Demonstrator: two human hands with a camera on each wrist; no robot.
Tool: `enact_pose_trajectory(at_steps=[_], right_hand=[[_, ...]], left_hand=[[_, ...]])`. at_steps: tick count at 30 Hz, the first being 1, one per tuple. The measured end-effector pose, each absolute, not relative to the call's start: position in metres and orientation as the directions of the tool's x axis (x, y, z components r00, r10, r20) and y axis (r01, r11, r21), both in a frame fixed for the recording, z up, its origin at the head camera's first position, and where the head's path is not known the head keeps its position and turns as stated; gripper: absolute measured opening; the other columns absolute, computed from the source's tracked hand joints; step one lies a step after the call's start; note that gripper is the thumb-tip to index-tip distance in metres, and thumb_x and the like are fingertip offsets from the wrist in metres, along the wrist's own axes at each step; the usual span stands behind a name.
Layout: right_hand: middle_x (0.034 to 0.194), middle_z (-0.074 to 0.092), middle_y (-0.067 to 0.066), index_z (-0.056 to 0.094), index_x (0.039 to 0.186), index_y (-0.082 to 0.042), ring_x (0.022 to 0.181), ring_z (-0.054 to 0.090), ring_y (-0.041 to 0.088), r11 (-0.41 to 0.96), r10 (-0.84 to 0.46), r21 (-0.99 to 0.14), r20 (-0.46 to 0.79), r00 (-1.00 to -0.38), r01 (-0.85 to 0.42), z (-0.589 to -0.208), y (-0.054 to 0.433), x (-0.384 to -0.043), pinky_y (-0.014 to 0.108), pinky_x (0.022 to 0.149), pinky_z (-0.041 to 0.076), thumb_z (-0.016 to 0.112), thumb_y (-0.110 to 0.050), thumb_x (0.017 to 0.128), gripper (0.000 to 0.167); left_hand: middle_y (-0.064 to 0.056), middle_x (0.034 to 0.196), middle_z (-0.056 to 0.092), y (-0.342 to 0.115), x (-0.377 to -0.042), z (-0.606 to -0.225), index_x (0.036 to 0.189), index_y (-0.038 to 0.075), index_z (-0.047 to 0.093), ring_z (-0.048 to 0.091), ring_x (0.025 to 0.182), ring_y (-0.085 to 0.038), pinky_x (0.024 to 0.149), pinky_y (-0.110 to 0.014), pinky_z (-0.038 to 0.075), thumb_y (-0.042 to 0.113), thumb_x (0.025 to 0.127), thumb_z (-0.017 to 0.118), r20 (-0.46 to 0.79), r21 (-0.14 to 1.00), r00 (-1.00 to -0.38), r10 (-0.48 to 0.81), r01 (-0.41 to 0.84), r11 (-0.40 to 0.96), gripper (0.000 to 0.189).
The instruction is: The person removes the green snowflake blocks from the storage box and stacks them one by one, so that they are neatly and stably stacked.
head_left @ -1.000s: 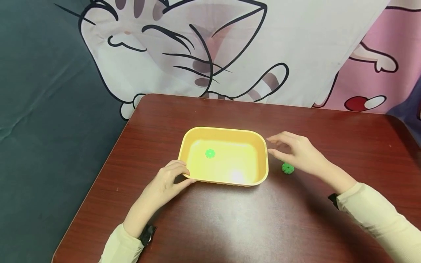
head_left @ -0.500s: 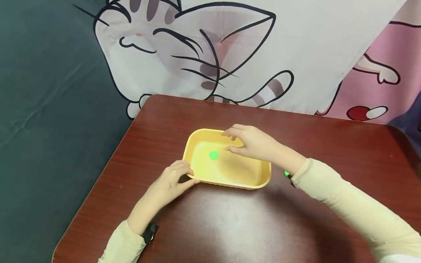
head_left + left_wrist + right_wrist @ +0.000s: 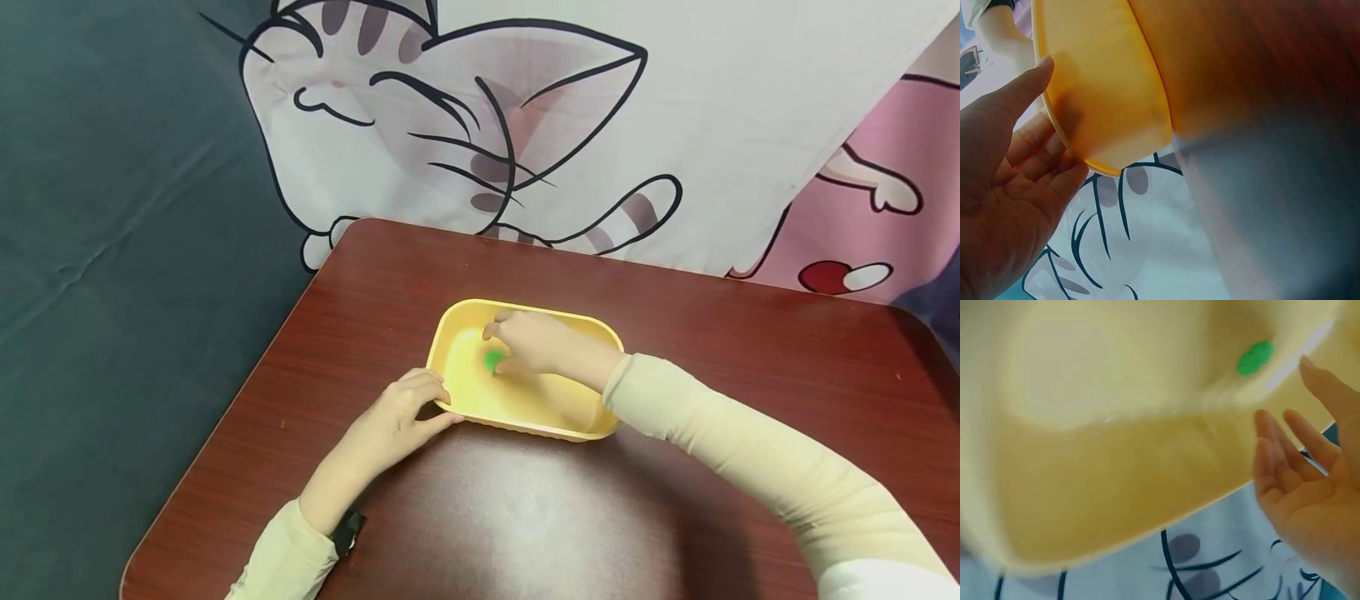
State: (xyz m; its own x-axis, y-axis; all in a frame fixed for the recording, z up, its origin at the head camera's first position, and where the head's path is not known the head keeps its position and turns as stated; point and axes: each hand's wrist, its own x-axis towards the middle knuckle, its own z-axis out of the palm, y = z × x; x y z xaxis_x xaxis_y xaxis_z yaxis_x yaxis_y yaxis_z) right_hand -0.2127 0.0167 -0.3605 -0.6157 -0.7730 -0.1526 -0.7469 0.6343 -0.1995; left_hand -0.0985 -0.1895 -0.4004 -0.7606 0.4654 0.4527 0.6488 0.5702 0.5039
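Note:
A yellow plastic tray [image 3: 540, 421] stands on the table, its near left corner gripped by my left hand [image 3: 397, 425]. In the left wrist view the thumb [image 3: 1040, 74] is on one side of the rim and the fingers on the other. My right hand [image 3: 528, 340] reaches down inside the tray, thumb and fingers apart and holding nothing. On the tray floor lies a small round green disc [image 3: 1255, 358], just beyond the fingertips in the right wrist view and partly covered by the hand in the head view.
The dark red-brown table [image 3: 360, 333] has a rounded far left corner. A curtain with a cartoon cat [image 3: 450, 125] hangs right behind it. The right forearm in a cream sleeve [image 3: 720, 425] crosses over the tray's right rim.
My right hand has moved left from beside the tray, over its rim and down to the green disc. The second green disc, on the table, is now hidden behind the right arm.

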Motion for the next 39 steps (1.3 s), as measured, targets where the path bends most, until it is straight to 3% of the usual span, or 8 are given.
enact_pose_trajectory(at_steps=[8, 17, 26, 39], right_hand=[[0.110, 0.060, 0.010, 0.060, 0.116, -0.002, 0.100, 0.059, 0.022, 0.631, -0.772, -0.177, -0.243, -0.588, -0.755, -0.367, 0.001, -0.223, 0.033, 0.087, 0.050, 0.075, -0.025, 0.078, 0.047], [0.093, 0.060, 0.007, 0.063, 0.102, -0.002, 0.083, 0.053, 0.017, 0.636, -0.771, -0.252, -0.257, -0.583, -0.730, -0.385, 0.005, -0.230, 0.029, 0.076, 0.048, 0.080, -0.021, 0.072, 0.039], [0.093, 0.066, 0.003, 0.067, 0.098, -0.007, 0.090, 0.061, 0.017, 0.725, -0.688, -0.331, -0.291, -0.665, -0.604, -0.388, 0.002, -0.234, 0.029, 0.081, 0.050, 0.079, -0.019, 0.075, 0.030], [0.091, 0.064, -0.005, 0.069, 0.094, -0.019, 0.085, 0.058, 0.011, 0.805, -0.591, -0.309, -0.348, -0.728, -0.506, -0.383, 0.000, -0.226, 0.033, 0.070, 0.049, 0.077, -0.028, 0.072, 0.025]], left_hand=[[0.000, 0.082, 0.060, -0.191, -0.097, -0.399, 0.078, 0.007, 0.063, 0.054, 0.085, -0.012, 0.075, -0.024, 0.048, 0.014, 0.075, 0.078, 0.435, 0.524, -0.775, 0.459, 0.632, 0.570, 0.017], [0.000, 0.082, 0.060, -0.189, -0.096, -0.402, 0.078, 0.007, 0.063, 0.054, 0.084, -0.012, 0.075, -0.024, 0.048, 0.015, 0.075, 0.078, 0.435, 0.521, -0.770, 0.466, 0.638, 0.568, 0.018], [-0.001, 0.082, 0.061, -0.190, -0.099, -0.397, 0.077, 0.007, 0.063, 0.055, 0.087, -0.015, 0.076, -0.027, 0.050, 0.016, 0.074, 0.079, 0.428, 0.518, -0.780, 0.457, 0.626, 0.583, 0.019], [-0.001, 0.082, 0.061, -0.189, -0.099, -0.399, 0.077, 0.006, 0.063, 0.055, 0.085, -0.015, 0.075, -0.026, 0.050, 0.013, 0.073, 0.080, 0.449, 0.503, -0.765, 0.461, 0.643, 0.577, 0.018]])
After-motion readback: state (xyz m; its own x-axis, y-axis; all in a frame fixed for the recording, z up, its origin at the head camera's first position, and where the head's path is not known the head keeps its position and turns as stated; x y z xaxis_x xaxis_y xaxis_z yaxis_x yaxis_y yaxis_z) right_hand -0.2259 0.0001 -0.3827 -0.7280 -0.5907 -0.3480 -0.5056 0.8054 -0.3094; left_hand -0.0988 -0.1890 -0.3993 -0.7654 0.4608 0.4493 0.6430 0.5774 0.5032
